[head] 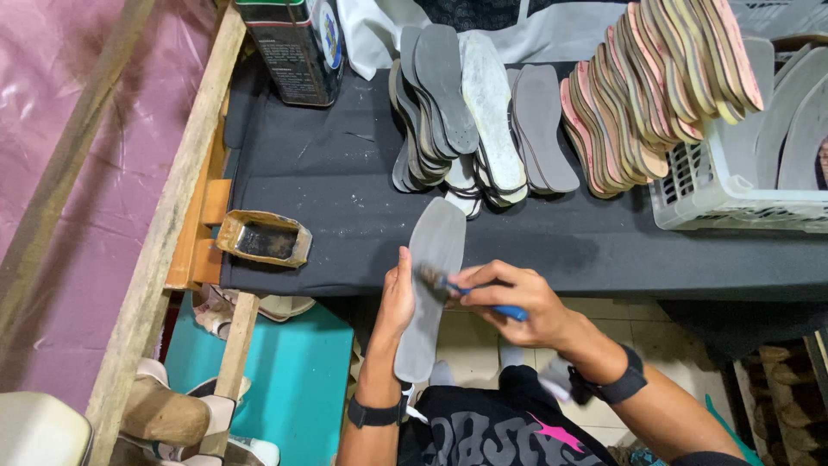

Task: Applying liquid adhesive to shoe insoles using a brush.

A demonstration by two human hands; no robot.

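Gripping a grey insole (429, 285) along its left edge, the left hand (397, 298) holds it over the near edge of the counter (345, 181), long axis running away from the person, toe tip over the black cloth. Right hand (509, 298) is closed on a blue-handled brush (470, 292), bristles on the insole. Stacked soles (466, 112) lie beyond, well apart; a small glue tray (263, 239) sits left.
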